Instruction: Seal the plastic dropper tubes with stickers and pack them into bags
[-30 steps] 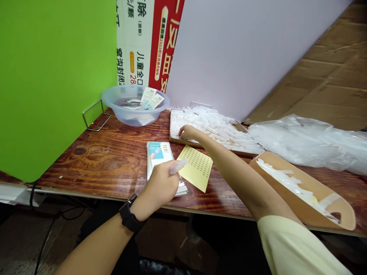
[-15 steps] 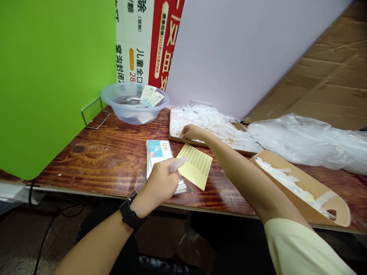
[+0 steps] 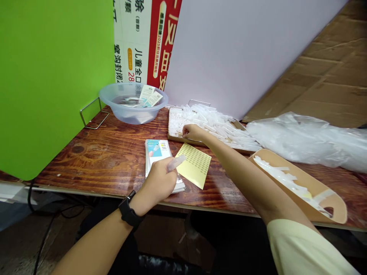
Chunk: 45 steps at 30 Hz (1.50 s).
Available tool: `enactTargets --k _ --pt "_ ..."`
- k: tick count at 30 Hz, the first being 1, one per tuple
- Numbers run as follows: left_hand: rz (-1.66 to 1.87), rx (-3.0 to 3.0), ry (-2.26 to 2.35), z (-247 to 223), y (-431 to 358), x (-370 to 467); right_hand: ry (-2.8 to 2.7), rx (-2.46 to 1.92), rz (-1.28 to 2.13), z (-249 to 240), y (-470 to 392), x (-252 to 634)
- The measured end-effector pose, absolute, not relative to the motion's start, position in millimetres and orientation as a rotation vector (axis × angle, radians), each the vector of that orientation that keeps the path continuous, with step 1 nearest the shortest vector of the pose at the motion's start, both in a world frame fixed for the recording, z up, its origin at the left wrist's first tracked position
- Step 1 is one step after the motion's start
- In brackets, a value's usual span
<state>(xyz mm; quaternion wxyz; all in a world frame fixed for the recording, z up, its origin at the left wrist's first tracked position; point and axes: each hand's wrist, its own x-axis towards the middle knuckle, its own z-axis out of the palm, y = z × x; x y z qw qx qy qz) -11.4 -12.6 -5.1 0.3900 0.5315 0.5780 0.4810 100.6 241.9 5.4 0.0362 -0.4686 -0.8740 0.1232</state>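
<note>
My left hand is closed on a small translucent tube, above a stack of printed cards near the table's front edge. My right hand has its fingers pinched together at the front left of a shallow tray. Whatever lies between those fingertips is too small to make out. Many translucent plastic pieces are heaped in the tray. Between the cards and my right forearm lies a yellow sheet with rows of small dark stickers.
A clear basin with printed packets stands at the back left, beside a wire stand. At the right are a tan holder of white strips and a large plastic bag. Panels rise behind the table.
The whole view has shifted slightly. Both hands keep nearly the same places, the left still around the tube and the right still at the tray.
</note>
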Motion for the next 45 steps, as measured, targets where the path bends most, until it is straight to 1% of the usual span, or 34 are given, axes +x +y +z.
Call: enactTargets --k 6,11,17,21,26,33,38,45 --pt "1.242 1.357 1.471 0 -13 -13 -2.486 -1.33 0.427 6 231 102" --pt "1.284 1.292 1.426 6 -14 -14 -2.281 -1.234 0.577 12 213 115" --pt "1.297 1.259 1.427 7 -13 -13 -2.207 -1.314 0.601 11 220 127" --pt "1.263 1.282 1.436 7 -12 -11 -2.3 -1.342 0.56 10 237 124" --pt "1.206 1.354 1.47 1 -10 -8 -2.492 -1.3 0.378 14 247 115" --pt "1.169 1.374 1.51 -2 -11 -5 -2.752 -1.21 0.239 17 249 105" --pt "1.151 1.353 1.493 -1 -12 -6 -2.875 -1.158 0.187 15 249 97" --pt "1.161 1.373 1.494 -1 -12 -7 -2.975 -1.205 0.133 11 256 90"
